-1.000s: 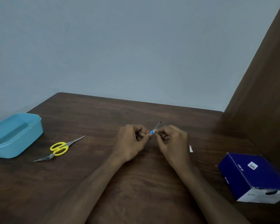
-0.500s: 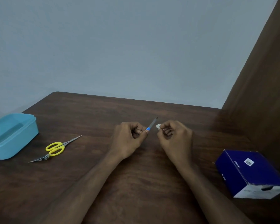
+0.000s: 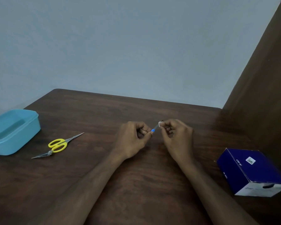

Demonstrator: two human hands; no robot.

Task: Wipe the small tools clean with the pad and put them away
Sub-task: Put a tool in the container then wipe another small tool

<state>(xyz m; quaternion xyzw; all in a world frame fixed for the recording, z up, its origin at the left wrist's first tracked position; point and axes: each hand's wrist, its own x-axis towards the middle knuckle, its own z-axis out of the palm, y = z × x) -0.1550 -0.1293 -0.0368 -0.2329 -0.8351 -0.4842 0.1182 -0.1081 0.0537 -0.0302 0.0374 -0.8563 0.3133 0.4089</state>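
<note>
Head view: above the table (image 3: pixel 136 184), the left hand (image 3: pixel 133 138) pinches a thin blue-collared tool (image 3: pixel 154 128), its shaft slanting up-right. The right hand (image 3: pixel 177 137) pinches what seems a white pad (image 3: pixel 160 123) at its far tip.

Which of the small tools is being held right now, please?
The thin blue-collared tool, gripped by the left hand; the yellow scissors and tweezers lie untouched on the table.
</note>
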